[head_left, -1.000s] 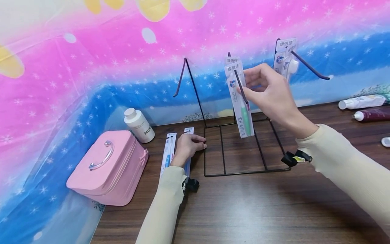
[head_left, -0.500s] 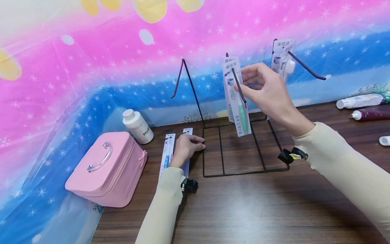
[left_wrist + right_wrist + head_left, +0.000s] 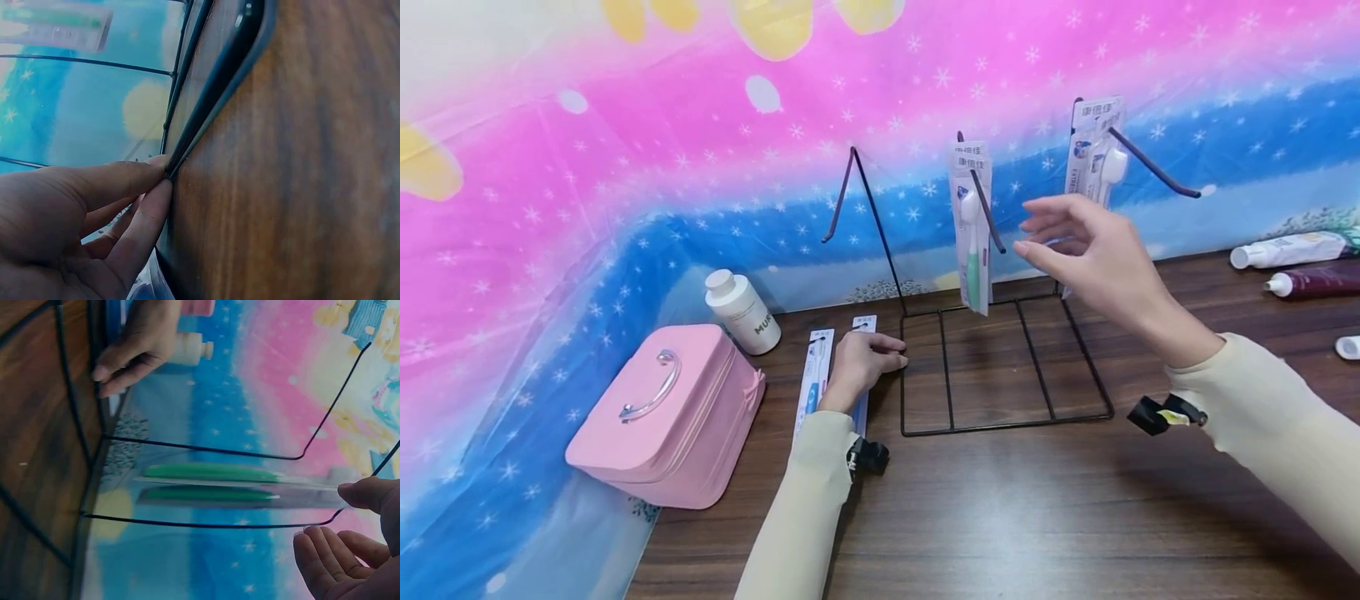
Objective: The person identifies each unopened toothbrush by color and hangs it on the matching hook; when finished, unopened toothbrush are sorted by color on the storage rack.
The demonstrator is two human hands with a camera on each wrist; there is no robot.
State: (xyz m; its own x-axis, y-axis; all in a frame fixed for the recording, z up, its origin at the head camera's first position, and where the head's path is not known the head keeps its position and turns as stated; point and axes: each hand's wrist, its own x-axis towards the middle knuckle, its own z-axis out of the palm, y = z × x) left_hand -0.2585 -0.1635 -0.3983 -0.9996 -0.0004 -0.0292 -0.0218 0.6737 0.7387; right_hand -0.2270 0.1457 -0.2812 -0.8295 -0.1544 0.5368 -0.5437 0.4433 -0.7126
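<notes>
While the left hand [image 3: 859,362] is kept at the near left side of the black wire rack [image 3: 947,367], its side wire is pinched between thumb and fingers, as confirmed from the left wrist. Two packaged green toothbrushes [image 3: 973,267] are hung one behind the other on the rack's middle hook [image 3: 988,212], near-upright. The right hand [image 3: 1105,258] is held just beside that hook, thumb and fingers parted, nothing gripped. Further white toothbrush packs [image 3: 1082,150] are carried on the right hook [image 3: 1152,162], behind the right hand. Blue toothbrush packs [image 3: 815,367] are laid flat on the wooden table [image 3: 1000,517], partly covered by the left hand and forearm. Farther left, a white bottle [image 3: 742,310] and a pink case [image 3: 662,417] are seen; at far right, two tubes [image 3: 1315,281] are laid down.
</notes>
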